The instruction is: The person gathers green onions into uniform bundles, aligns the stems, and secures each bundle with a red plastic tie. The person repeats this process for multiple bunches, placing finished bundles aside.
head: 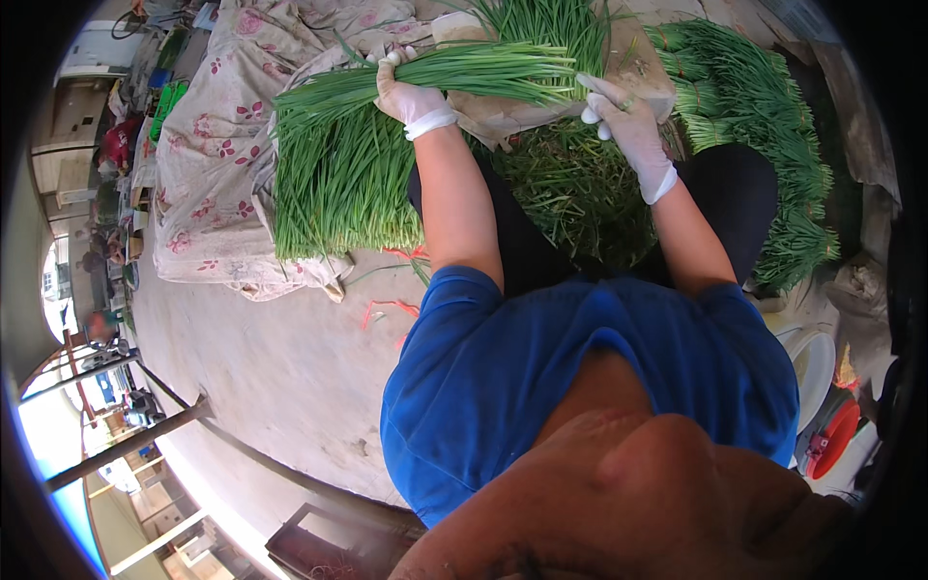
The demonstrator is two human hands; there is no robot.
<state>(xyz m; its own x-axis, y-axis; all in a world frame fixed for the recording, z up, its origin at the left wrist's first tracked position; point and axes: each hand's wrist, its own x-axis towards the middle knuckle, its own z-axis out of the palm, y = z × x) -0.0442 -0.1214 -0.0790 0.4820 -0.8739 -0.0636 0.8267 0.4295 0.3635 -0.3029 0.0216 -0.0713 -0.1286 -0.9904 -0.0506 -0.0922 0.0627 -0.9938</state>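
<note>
My left hand (409, 98), in a thin white glove, is closed around a bunch of long green garlic chives (486, 71). The bunch lies nearly level, its pale stem ends pointing right. Just past those ends is my gloved right hand (623, 119), fingers partly bent; whether it pinches anything is hidden. A green scrap clings to that glove. Below my left hand, a thick pile of chives (348, 181) rests on a flowered cloth (217, 145). More loose chives (544, 25) lie on a covered block (641, 61) beyond my hands.
Tied chive bundles (761, 123) are stacked at the right. Trimmed leaf waste (573, 181) is heaped between my knees. Red ties (391, 308) lie on the concrete floor (290, 362). A white bucket (812, 370) and a red container (834, 438) stand at the lower right.
</note>
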